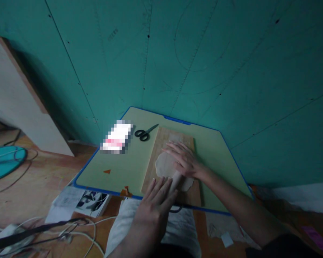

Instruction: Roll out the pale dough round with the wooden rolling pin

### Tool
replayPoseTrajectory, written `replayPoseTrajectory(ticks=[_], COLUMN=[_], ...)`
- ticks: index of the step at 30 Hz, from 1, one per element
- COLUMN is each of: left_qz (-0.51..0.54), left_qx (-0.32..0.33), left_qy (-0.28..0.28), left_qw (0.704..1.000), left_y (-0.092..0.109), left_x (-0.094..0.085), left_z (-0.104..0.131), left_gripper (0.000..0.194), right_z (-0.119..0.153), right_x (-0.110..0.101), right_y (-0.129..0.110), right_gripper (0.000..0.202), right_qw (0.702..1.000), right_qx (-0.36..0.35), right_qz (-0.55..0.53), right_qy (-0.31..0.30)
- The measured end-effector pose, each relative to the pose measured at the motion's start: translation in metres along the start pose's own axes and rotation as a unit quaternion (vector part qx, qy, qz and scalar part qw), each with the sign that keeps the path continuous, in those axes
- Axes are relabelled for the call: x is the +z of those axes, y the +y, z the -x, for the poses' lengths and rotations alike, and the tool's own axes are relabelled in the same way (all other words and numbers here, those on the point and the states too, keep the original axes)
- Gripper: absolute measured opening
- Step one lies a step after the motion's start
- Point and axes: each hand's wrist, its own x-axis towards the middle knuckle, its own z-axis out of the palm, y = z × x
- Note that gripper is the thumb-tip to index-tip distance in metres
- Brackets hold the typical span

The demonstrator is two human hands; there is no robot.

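A flat pale sheet of what looks like dough lies on a wooden board. Across it runs a pale roller, mostly covered by my hands. My left hand rests over the near end of the roller, its fingers stretched out flat and pointing away from me. Farther up, my right hand lies over the far end, fingers extended to the left above the sheet. Neither hand is wrapped round the roller.
The board sits on a pale table with a blue edge. Black scissors and a blurred bright phone-like object are left of the board. A green wall stands behind. Cables lie on the floor at lower left.
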Motion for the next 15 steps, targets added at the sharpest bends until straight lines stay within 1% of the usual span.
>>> replayPoseTrajectory(ticks=[3,5,10,15], left_qz=[-0.013,-0.010,0.000,0.006], left_qx=[-0.010,-0.024,-0.068,-0.101], left_qy=[-0.017,-0.018,-0.010,-0.002], left_qw=[1.000,1.000,0.998,0.995], left_y=[-0.006,-0.009,-0.016,-0.033], left_x=[-0.009,-0.016,-0.029,-0.034], left_z=[-0.004,-0.008,-0.013,-0.012], left_gripper=[0.042,0.041,0.042,0.038], right_z=[-0.012,-0.020,-0.040,-0.063], right_x=[-0.002,-0.003,-0.002,0.006], right_y=[0.001,0.001,0.000,0.006], right_gripper=[0.064,0.063,0.057,0.049], right_qw=[1.000,1.000,0.999,0.998], right_qx=[0.005,0.012,0.023,0.033], right_qz=[-0.004,-0.006,-0.016,-0.032], right_qy=[-0.015,-0.015,0.016,0.040])
